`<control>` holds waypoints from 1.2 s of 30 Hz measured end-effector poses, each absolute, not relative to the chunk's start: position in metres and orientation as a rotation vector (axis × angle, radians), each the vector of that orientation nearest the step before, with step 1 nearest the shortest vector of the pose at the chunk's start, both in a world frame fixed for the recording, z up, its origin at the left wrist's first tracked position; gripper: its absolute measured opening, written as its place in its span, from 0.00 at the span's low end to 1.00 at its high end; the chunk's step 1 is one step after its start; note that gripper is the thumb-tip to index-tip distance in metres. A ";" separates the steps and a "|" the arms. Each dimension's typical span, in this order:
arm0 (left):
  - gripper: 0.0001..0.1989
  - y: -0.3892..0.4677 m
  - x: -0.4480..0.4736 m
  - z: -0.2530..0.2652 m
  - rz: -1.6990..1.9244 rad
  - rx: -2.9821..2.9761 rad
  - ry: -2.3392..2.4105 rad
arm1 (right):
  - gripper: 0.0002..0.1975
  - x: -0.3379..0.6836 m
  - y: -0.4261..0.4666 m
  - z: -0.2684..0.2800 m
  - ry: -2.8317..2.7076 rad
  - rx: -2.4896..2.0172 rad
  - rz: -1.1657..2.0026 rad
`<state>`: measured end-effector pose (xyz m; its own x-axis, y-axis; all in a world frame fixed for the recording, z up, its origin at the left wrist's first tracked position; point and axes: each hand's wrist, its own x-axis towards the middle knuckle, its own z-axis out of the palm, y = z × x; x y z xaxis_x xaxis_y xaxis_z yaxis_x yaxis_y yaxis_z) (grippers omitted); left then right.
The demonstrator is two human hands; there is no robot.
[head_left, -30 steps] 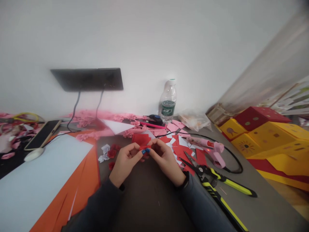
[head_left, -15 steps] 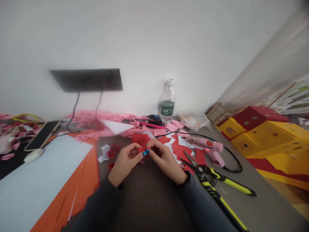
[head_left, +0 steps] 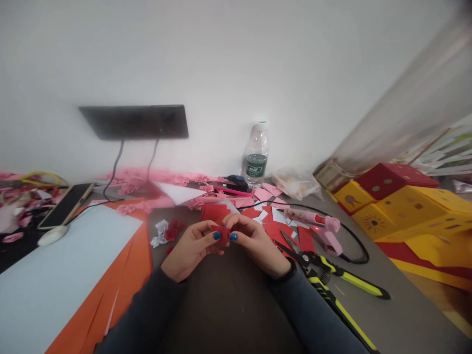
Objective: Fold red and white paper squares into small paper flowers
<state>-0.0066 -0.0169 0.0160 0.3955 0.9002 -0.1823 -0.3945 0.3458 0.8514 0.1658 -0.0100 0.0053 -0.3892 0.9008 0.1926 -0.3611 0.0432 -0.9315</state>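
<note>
Tabletop point(head_left: 224, 305) room beneath held red paper point(head_left: 224, 239)

You get soft, muted light across the wall point(head_left: 221, 59). At 12 o'clock the bottle point(head_left: 257, 167) throws a faint shadow toward 9; the desk point(head_left: 228, 305) darkens close to you. The panel point(head_left: 136, 122) at 11 is blurred, the yellow boxes point(head_left: 416, 211) at 2 stretched, the red paper point(head_left: 223, 237) in your fingers point(head_left: 241, 222) soft.

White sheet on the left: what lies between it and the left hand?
In the head view, between the white sheet and the left hand lie orange paper, then small white paper pieces and red paper flowers.
</note>
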 end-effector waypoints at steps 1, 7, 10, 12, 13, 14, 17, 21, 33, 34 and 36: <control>0.13 -0.017 -0.007 0.016 0.943 0.811 0.721 | 0.12 0.166 -0.010 0.005 -1.282 -0.596 1.579; 0.10 -0.018 -0.009 0.014 0.926 0.811 0.663 | 0.14 0.165 -0.011 0.005 -1.258 -0.556 1.614; 0.09 -0.019 -0.009 0.014 0.923 0.830 0.631 | 0.13 0.165 -0.011 0.006 -1.261 -0.561 1.606; 0.09 -0.018 -0.009 0.013 0.927 0.837 0.627 | 0.13 0.166 -0.011 0.006 -1.267 -0.541 1.600; 0.09 -0.018 -0.009 0.012 0.933 0.837 0.629 | 0.13 0.166 -0.012 0.006 -1.271 -0.521 1.601; 0.09 -0.018 -0.009 0.012 0.939 0.837 0.633 | 0.13 0.167 -0.012 0.005 -1.274 -0.503 1.605; 0.10 -0.017 -0.009 0.012 0.946 0.846 0.650 | 0.14 0.167 -0.012 0.004 -1.282 -0.490 1.610; 0.10 -0.018 -0.008 0.013 0.936 0.864 0.650 | 0.13 0.166 -0.012 0.004 -1.282 -0.492 1.616; 0.12 -0.018 -0.009 0.013 0.910 0.902 0.633 | 0.11 0.166 -0.014 0.006 -1.276 -0.429 1.683; 0.12 -0.018 -0.009 0.013 0.910 0.919 0.636 | 0.11 0.167 -0.014 0.007 -1.290 -0.444 1.679; 0.12 -0.018 -0.010 0.012 0.923 0.987 0.661 | 0.12 0.168 -0.014 0.009 -1.323 -0.477 1.655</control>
<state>-0.0102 -0.0183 0.0124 0.4684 0.8813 -0.0627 -0.3434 0.2469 0.9062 0.1679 -0.0144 0.0090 -0.4900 0.8380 0.2402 -0.4188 0.0153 -0.9079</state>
